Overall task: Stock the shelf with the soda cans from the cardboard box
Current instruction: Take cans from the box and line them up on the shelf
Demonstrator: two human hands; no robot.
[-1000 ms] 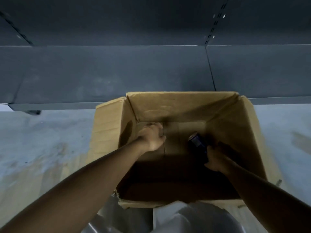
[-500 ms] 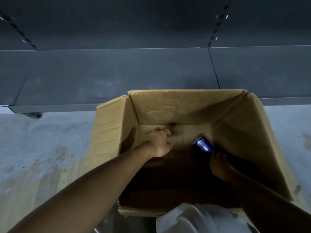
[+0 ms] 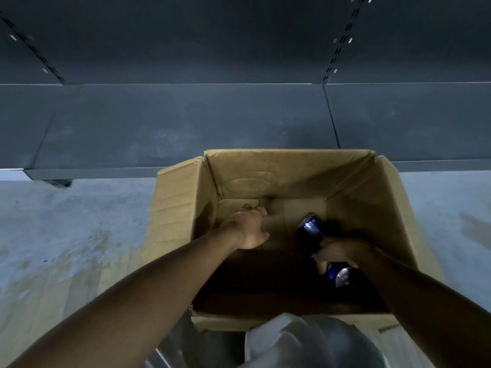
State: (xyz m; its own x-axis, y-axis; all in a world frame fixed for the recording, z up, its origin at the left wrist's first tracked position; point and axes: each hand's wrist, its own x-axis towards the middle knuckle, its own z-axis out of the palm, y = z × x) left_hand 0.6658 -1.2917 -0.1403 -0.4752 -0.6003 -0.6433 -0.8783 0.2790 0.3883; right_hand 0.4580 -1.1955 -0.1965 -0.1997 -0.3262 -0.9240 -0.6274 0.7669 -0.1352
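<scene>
While boxed, can (image 3: 311, 227) (blue) fills right hand (image 3: 338, 251).

I see a grey concrete floor (image 3: 79, 221) carrying an open cardboard box (image 3: 175, 208), its far side close against the dark shelf (image 3: 186, 128) base's front edge.

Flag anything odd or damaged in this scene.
Nothing is spilled. The cardboard box has creased, bowed walls. The right hand grips a blue can tilted, not upright. The shelf shows no cans.
</scene>
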